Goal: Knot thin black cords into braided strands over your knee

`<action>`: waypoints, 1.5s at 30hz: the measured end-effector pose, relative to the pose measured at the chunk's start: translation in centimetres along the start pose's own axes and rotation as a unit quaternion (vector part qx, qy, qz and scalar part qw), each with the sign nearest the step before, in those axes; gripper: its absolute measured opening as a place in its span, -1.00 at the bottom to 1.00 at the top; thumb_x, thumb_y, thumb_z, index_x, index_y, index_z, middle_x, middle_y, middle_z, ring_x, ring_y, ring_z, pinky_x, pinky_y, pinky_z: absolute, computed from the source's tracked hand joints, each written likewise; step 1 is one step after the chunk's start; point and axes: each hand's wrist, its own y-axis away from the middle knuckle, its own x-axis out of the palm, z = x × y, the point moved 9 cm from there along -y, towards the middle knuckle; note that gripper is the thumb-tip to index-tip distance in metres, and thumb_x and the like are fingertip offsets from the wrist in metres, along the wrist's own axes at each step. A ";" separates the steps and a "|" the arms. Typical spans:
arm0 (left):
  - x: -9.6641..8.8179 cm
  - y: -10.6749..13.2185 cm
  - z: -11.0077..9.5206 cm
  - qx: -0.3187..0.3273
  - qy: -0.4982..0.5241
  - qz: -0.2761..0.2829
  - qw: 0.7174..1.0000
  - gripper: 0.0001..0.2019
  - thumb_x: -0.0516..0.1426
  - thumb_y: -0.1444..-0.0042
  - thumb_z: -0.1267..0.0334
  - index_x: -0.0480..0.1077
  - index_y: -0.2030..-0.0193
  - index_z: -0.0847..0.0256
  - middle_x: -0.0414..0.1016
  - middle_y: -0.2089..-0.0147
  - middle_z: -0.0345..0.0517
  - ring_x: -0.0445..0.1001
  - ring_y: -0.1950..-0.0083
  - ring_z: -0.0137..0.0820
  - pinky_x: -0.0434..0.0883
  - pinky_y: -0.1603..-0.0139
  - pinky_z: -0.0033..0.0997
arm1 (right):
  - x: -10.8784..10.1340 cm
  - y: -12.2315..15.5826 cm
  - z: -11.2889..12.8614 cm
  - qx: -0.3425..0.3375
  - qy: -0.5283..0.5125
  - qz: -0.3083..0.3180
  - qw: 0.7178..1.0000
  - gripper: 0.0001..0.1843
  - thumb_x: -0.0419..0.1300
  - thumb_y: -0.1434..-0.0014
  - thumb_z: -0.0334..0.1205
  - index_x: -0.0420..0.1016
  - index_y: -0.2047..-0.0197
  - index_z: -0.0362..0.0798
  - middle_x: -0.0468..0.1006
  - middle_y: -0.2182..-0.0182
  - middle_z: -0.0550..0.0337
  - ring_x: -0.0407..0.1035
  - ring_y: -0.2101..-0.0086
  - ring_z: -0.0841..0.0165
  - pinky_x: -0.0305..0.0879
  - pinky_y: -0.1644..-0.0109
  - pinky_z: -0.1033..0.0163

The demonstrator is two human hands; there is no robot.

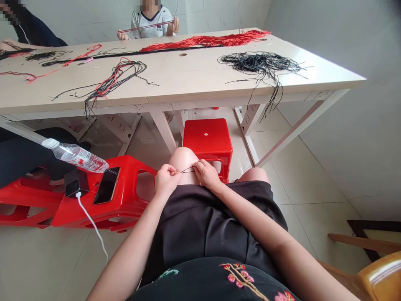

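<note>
Thin cord point(188, 169): plain black
Cord bundle point(203, 42): bright red
Cord heap point(260, 65): black
Worktop point(200, 79): pale cream
Plastic stool point(208, 140): bright red
Lap garment point(213, 221): plain black
Embroidered fabric point(242, 278): black, with pink-red blossoms on a tan branch and a green leaf
Co-worker's T-shirt point(150, 21): white, black collar trim
Floor tiles point(310, 184): pale beige

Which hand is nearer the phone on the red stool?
Left. The left hand is a short way right of the phone in view; the right hand sits farther right, beyond the left hand.
</note>
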 end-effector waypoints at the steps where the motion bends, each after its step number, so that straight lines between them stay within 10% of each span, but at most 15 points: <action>1: 0.0 0.0 0.0 -0.001 -0.003 0.000 1.000 -0.85 0.13 0.26 0.28 0.24 0.48 0.13 0.33 0.58 -0.32 0.28 0.54 -0.46 0.18 0.51 -0.49 | -0.1 -0.1 -0.3 0.004 0.007 -0.001 1.000 -0.77 -0.01 -0.27 -0.19 0.48 0.23 0.02 0.47 0.28 0.11 0.34 0.26 0.31 0.26 0.20 0.28; 13: 0.0 0.0 -0.1 0.000 -0.023 -0.005 1.000 -0.86 0.12 0.24 0.25 0.24 0.47 0.13 0.36 0.55 -0.33 0.30 0.51 -0.47 0.19 0.49 -0.50 | -1.0 0.7 -1.6 0.031 -0.010 -0.074 0.997 -0.76 -0.07 -0.22 -0.35 0.39 0.14 -0.09 0.44 0.24 0.00 0.33 0.20 0.25 0.30 0.11 0.17; 26: -0.2 0.4 -0.9 0.022 -0.039 -0.004 0.999 -0.89 0.11 0.22 0.26 0.21 0.52 0.13 0.34 0.58 -0.32 0.35 0.51 -0.44 0.22 0.46 -0.49 | -0.4 1.6 2.1 -0.052 -0.028 -0.056 0.997 -0.74 0.10 -0.19 -0.12 0.43 0.08 -0.02 0.46 0.16 -0.02 0.30 0.11 0.19 0.26 0.00 0.06; 45: -0.3 0.8 -1.3 0.017 -0.051 -0.006 0.999 -0.89 0.12 0.23 0.30 0.23 0.50 0.13 0.37 0.53 -0.28 0.34 0.47 -0.43 0.23 0.44 -0.47 | 0.6 0.0 -2.8 0.138 -0.083 -0.014 0.987 -0.88 0.03 -0.10 -0.23 0.37 0.38 0.00 0.51 0.42 0.20 0.38 0.39 0.34 0.30 0.25 0.23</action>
